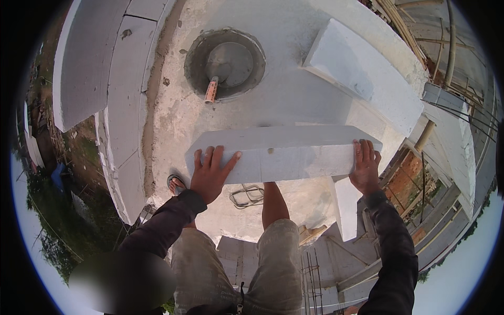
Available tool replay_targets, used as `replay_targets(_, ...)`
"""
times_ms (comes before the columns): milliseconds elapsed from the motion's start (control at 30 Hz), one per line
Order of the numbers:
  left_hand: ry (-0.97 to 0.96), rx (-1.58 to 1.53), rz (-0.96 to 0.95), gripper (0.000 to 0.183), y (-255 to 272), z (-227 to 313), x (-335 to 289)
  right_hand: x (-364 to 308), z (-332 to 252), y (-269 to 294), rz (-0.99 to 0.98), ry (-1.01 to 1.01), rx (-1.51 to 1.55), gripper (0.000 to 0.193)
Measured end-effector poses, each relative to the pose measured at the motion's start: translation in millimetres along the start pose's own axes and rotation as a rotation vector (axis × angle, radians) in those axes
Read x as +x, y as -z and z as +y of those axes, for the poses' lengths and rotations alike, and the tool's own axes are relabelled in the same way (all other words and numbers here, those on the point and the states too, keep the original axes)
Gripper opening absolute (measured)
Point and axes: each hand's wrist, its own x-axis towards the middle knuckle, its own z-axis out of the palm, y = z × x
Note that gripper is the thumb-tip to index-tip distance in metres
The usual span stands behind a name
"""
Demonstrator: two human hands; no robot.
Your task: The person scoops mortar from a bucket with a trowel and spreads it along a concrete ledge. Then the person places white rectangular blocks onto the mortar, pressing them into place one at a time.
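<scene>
A long light-grey concrete block (294,155) is held level in front of my legs, above the floor. My left hand (212,173) grips its left end, fingers spread over the upper face. At the right end my right hand (366,168) clasps the block, fingertips on top and palm against the end. Beyond the block stands a round mortar tub (190,68) with wet grey mortar inside. A tool with an orange-and-white handle (211,90) leans on the tub's near rim, its blade partly in the mortar.
Along the left runs a low wall of grey blocks (123,63) with mortar joints. Another large block (367,79) lies at the far right, and a white block (345,207) sits below my right hand. A bent metal rod (245,196) lies by my feet. Bamboo poles (450,47) and a drop lie to the right.
</scene>
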Motion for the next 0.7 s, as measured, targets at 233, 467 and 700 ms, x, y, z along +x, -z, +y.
replay_targets(233, 0.271, -0.108, 0.122, 0.072, 66.4, -47.5, -244.1, -28.7, -189.0, 131.0, 0.045, 0.225, 0.046, 0.081)
replay_targets(467, 0.605, -0.249, 0.276, 0.068, 67.4, -101.7, -468.4, -4.1, -410.4, 213.0, 0.075, 0.571, -0.071, 0.083)
replay_targets(700, 0.846, -0.247, 0.417, 0.079, 31.8, -172.2, -624.4, 35.4, -633.1, 260.5, 0.11, 0.884, -0.136, 0.087)
